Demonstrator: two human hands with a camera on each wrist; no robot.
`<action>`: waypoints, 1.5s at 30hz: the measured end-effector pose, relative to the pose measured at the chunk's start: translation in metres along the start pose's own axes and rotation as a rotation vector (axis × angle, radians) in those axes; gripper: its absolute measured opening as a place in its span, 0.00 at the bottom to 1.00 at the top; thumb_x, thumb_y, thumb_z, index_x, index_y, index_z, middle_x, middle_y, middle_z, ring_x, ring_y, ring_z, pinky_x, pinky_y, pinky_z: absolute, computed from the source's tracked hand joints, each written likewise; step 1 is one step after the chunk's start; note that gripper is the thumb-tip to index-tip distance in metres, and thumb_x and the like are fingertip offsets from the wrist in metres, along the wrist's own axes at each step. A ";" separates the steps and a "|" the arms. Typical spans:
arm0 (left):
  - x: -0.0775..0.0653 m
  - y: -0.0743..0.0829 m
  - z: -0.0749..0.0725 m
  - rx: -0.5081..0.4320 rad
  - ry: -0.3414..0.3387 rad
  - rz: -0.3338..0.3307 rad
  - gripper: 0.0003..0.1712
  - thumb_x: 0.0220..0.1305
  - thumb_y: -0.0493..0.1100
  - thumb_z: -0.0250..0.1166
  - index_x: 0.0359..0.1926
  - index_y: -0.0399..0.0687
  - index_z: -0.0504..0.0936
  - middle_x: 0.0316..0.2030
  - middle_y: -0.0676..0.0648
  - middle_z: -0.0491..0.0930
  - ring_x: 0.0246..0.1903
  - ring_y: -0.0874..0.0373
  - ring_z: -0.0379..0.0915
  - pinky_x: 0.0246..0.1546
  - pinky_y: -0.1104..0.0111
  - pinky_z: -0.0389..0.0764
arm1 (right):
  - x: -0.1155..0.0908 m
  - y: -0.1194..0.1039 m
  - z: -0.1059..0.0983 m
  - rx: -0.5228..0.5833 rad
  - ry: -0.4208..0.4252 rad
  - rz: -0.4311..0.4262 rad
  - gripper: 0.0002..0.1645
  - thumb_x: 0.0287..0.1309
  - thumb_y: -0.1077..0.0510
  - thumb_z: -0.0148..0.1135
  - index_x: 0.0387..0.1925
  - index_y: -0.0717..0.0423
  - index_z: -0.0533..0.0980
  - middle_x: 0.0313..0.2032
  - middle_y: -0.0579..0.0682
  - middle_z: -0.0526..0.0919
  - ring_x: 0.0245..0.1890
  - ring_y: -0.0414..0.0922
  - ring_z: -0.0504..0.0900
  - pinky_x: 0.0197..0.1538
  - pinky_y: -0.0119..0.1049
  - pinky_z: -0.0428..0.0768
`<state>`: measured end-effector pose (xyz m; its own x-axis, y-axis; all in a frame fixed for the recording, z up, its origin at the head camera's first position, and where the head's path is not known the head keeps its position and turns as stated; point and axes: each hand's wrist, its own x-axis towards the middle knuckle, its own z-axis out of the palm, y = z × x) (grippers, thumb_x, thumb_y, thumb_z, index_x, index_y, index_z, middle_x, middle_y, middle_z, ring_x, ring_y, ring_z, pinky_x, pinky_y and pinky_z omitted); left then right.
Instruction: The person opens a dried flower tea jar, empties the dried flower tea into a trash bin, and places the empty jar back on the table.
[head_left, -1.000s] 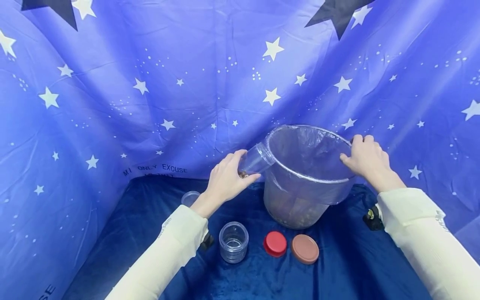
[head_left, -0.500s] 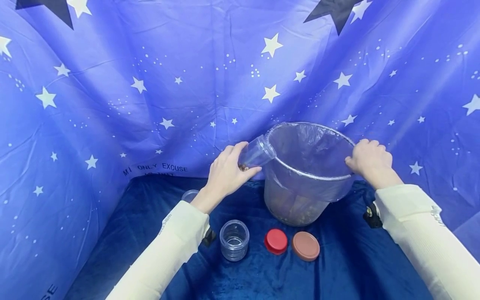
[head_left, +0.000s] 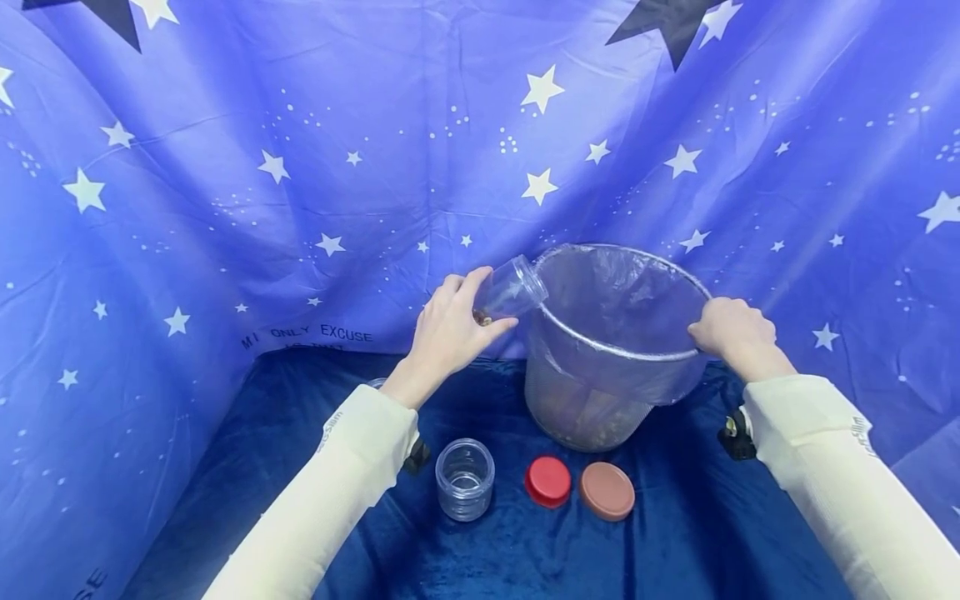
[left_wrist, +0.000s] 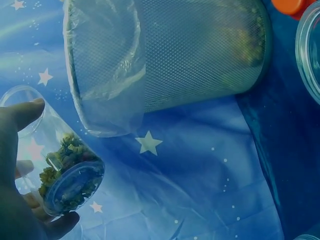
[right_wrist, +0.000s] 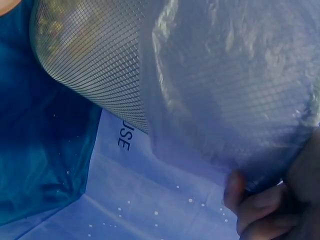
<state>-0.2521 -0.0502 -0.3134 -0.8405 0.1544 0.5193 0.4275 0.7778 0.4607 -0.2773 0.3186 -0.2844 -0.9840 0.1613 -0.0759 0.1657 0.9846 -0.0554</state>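
Observation:
In the head view my left hand (head_left: 446,329) grips a clear plastic jar (head_left: 513,285), tilted with its open mouth at the left rim of a mesh wastebasket (head_left: 577,412). Dried greenish-brown bits (left_wrist: 70,157) lie toward the jar's bottom end in the left wrist view. A thin translucent bag (head_left: 630,379) lines the wastebasket and folds over its rim. On the right side, my right hand (head_left: 738,333) holds that rim with curled fingers (right_wrist: 260,212). More greenish-yellow bits show through the mesh near the wastebasket's base.
An open clear jar (head_left: 465,483) stands on the dark blue cloth (head_left: 675,533) in front. To its right lie a red lid (head_left: 548,481) and a brownish-pink lid (head_left: 607,491). Another clear container (head_left: 377,382) is mostly hidden behind my left wrist. Star-printed blue fabric (head_left: 420,100) hangs behind.
My left hand has lifted the jar slightly, its mouth staying by the wastebasket's rim. My right hand has shifted a little along the rim, its fingers now more curled over it.

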 end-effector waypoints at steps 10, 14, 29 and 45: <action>0.013 0.001 -0.003 0.019 -0.001 -0.026 0.42 0.52 0.61 0.73 0.67 0.57 0.71 0.48 0.40 0.78 0.39 0.43 0.77 0.36 0.51 0.79 | -0.004 -0.004 0.001 0.051 0.019 0.005 0.24 0.61 0.50 0.48 0.35 0.71 0.75 0.46 0.81 0.75 0.45 0.77 0.76 0.33 0.60 0.78; 0.018 0.003 -0.003 0.041 -0.007 -0.027 0.44 0.52 0.61 0.74 0.67 0.55 0.70 0.50 0.40 0.78 0.42 0.43 0.77 0.40 0.50 0.80 | -0.005 -0.004 0.001 0.044 0.014 0.010 0.23 0.61 0.51 0.49 0.34 0.70 0.76 0.46 0.80 0.75 0.45 0.76 0.77 0.35 0.60 0.77; 0.022 0.010 0.009 0.221 0.053 0.133 0.41 0.50 0.59 0.75 0.60 0.44 0.74 0.50 0.38 0.81 0.47 0.41 0.80 0.48 0.51 0.80 | -0.005 -0.007 0.001 0.026 0.005 0.036 0.28 0.62 0.50 0.50 0.43 0.75 0.75 0.49 0.81 0.74 0.49 0.77 0.75 0.40 0.63 0.76; 0.028 0.013 0.015 0.421 0.160 0.407 0.35 0.51 0.52 0.75 0.59 0.48 0.75 0.52 0.41 0.79 0.54 0.45 0.75 0.56 0.55 0.73 | 0.000 -0.007 0.003 0.018 -0.005 0.058 0.28 0.63 0.48 0.50 0.42 0.73 0.76 0.49 0.80 0.74 0.48 0.76 0.75 0.39 0.61 0.77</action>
<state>-0.2748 -0.0269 -0.3039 -0.5630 0.4217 0.7108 0.5082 0.8548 -0.1047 -0.2779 0.3119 -0.2873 -0.9723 0.2181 -0.0844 0.2240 0.9722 -0.0681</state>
